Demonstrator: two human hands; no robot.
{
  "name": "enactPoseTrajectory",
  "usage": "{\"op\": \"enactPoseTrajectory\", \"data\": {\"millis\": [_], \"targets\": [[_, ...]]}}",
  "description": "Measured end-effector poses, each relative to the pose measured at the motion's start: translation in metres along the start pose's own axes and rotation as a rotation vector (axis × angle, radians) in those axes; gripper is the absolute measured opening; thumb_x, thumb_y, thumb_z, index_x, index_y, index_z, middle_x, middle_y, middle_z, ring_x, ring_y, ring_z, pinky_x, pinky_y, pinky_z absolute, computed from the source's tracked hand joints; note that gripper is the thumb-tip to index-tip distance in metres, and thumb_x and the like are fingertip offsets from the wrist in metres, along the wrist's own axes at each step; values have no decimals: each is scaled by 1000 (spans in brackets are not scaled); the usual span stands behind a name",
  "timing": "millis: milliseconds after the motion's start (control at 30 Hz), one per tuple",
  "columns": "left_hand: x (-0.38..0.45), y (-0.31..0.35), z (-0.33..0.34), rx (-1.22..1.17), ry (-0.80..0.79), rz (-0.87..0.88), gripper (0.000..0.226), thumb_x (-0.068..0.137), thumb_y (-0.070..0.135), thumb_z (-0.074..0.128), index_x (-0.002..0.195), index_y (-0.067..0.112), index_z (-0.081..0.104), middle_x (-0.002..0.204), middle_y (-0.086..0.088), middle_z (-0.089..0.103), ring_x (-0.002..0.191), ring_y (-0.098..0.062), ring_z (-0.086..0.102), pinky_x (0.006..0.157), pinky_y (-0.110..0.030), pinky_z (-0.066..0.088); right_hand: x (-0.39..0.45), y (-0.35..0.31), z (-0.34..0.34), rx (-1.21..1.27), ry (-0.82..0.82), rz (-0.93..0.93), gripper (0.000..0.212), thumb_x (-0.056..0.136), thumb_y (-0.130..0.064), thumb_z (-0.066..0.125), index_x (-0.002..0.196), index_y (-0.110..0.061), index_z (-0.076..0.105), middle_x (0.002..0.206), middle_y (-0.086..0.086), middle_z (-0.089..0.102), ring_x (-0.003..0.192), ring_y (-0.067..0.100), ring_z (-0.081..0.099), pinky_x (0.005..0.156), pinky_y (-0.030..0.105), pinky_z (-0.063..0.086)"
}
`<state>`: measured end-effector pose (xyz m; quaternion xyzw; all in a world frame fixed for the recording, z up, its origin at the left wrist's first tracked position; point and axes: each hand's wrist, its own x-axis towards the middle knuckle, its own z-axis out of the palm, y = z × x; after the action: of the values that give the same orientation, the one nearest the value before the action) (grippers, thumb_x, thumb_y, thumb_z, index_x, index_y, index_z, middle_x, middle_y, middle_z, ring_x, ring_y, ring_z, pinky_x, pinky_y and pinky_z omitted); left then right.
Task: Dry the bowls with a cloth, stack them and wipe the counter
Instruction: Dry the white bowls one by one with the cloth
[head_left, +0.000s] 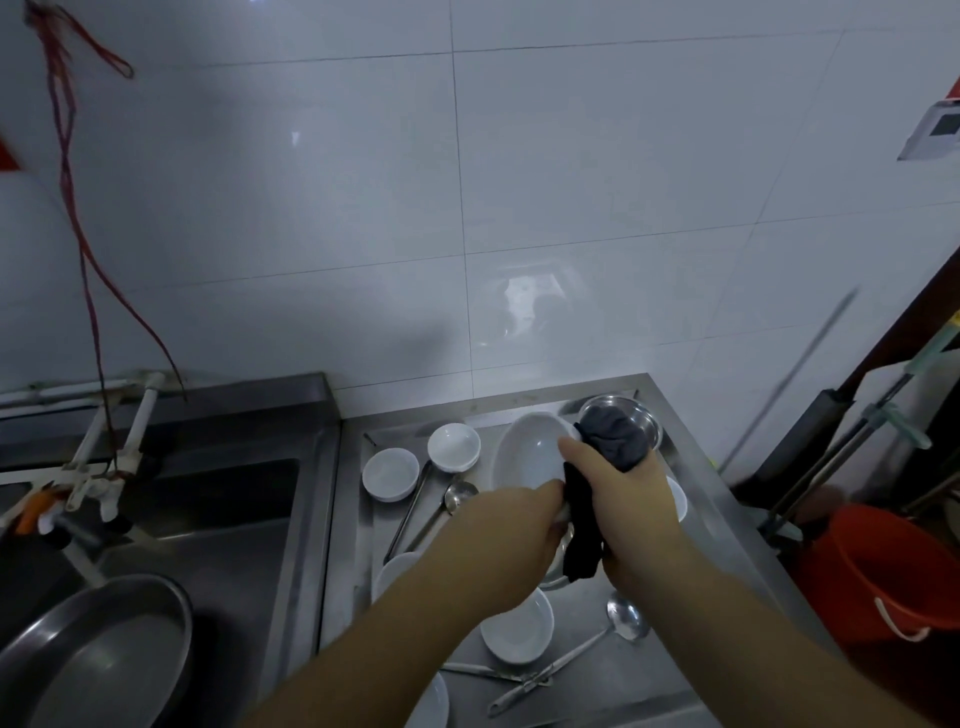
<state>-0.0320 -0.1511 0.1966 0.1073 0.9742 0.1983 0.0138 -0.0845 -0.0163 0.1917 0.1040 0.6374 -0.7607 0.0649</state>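
Note:
A large white oval bowl (527, 449) is held tilted above the steel counter (701, 499). My left hand (519, 535) grips its near rim from below; the fingers are partly hidden. My right hand (631, 499) holds a dark grey cloth (615, 441) bunched over the bowl's right rim, thumb pressed on the inside. The cloth's tail hangs down between my hands. Small white bowls lie singly on the counter: two at the back left (389, 474) (453, 446), one near the front (517, 631).
A steel bowl (647, 415) stands behind the cloth. Ladles (460, 493) (626, 621) lie among the bowls. The sink (218, 519) with taps (93, 483) and a steel basin (104, 649) is on the left. An orange bucket (883, 571) stands right of the counter.

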Motion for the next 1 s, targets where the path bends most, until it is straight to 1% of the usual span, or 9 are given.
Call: {"op": "enactPoseTrajectory", "data": {"millis": [100, 167, 267, 333, 467, 567, 700, 800, 1000], "targets": [[7, 4, 12, 8, -29, -5, 18, 110, 36, 42, 120, 25, 52, 102, -4, 71, 88, -27, 67, 80, -47, 58, 13, 15, -18, 109, 18, 102, 10, 84, -20, 87, 89, -23, 78, 96, 20, 76, 85, 31, 79, 77, 50, 67], [13, 5, 22, -85, -14, -28, 24, 110, 38, 41, 132, 33, 49, 109, 1, 73, 94, -23, 70, 85, -42, 60, 22, 24, -30, 183, 33, 174, 15, 87, -18, 84, 97, -11, 76, 91, 21, 75, 82, 31, 79, 71, 45, 67], [25, -2, 37, -324, 174, -117, 37, 108, 33, 50, 144, 42, 49, 134, 14, 67, 117, -7, 64, 97, -22, 50, 39, 34, -47, 303, 53, 234, 18, 93, -16, 77, 108, -6, 73, 98, 17, 74, 86, 32, 77, 70, 43, 63], [38, -15, 49, -445, 297, -246, 41, 106, 31, 56, 146, 36, 52, 140, 15, 60, 124, -5, 57, 103, -25, 45, 52, 39, -60, 344, 84, 278, 25, 96, -16, 73, 118, -6, 69, 104, 16, 69, 90, 32, 72, 69, 42, 59], [66, -33, 79, -1021, 87, -644, 43, 105, 32, 62, 147, 22, 57, 137, -1, 68, 115, -16, 70, 102, -37, 56, 80, 43, -84, 371, 115, 359, 39, 97, -17, 71, 133, -3, 65, 120, 22, 69, 111, 43, 68, 84, 53, 55], [86, -33, 101, -1464, -3, -712, 20, 102, 16, 67, 118, 18, 80, 116, -11, 79, 106, -30, 78, 88, -37, 64, 99, 47, -101, 344, 113, 405, 28, 96, -16, 72, 121, -5, 70, 110, 21, 72, 100, 39, 71, 80, 51, 60], [113, -22, 125, -1495, -25, -780, 14, 100, 17, 71, 107, 15, 82, 112, -19, 79, 103, -35, 78, 82, -37, 64, 130, 59, -128, 273, 111, 474, 23, 93, -13, 75, 115, -7, 71, 85, 13, 69, 77, 31, 68, 62, 40, 57], [136, -13, 145, -1475, -17, -833, 15, 100, 18, 71, 108, 12, 82, 111, -19, 79, 104, -36, 78, 86, -41, 64, 156, 71, -153, 208, 148, 512, 22, 94, -8, 73, 116, -8, 71, 92, 17, 68, 80, 33, 67, 63, 41, 57], [186, 9, 185, -1376, -17, -936, 13, 96, 10, 71, 105, 10, 81, 101, -19, 81, 94, -32, 80, 74, -33, 64, 209, 98, -200, 40, 214, 536, 19, 88, -3, 81, 101, -16, 75, 97, 20, 78, 92, 40, 76, 78, 59, 63]]}}
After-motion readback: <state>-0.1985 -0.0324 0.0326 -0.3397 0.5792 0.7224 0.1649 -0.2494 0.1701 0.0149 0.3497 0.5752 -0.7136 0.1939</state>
